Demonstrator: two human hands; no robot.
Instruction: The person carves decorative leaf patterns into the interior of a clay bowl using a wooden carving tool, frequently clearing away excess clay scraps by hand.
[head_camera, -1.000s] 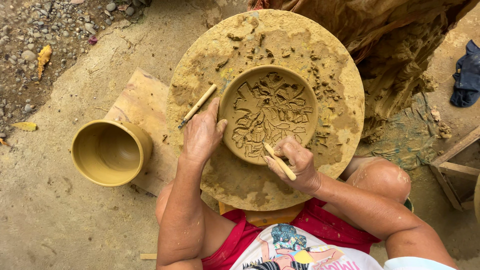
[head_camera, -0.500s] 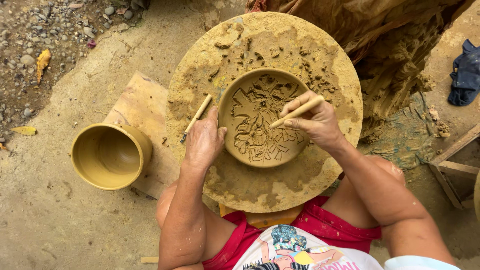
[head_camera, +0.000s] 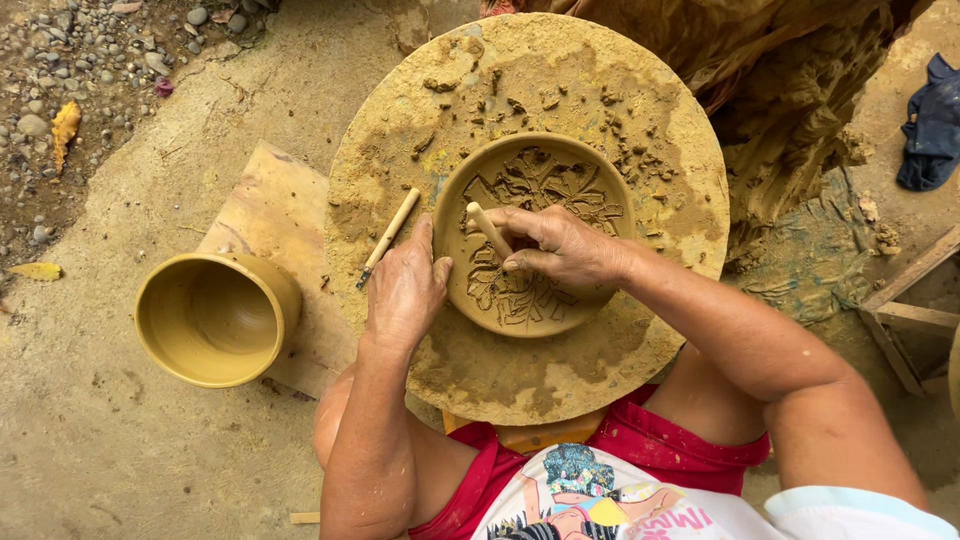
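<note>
Bare earth ground with pebbles at the upper left, and a round clay-smeared wheel (head_camera: 640, 340) as the work surface.

A shallow clay dish (head_camera: 545, 170) with a carved leafy pattern sits on the wheel. The right hand (head_camera: 560, 248) lies over the dish, its fingers (head_camera: 515, 265) closed around a pale wooden stick (head_camera: 488, 228) whose lower end meets the carved clay. The left hand (head_camera: 405, 290) rests flat on the wheel against the dish's left rim, fingers loosely spread and holding nothing. A second stick (head_camera: 390, 236) lies on the wheel just beside that hand. A tan clay pot (head_camera: 218, 318) lies tipped on a wooden board (head_camera: 270, 205), left of the wheel.
</note>
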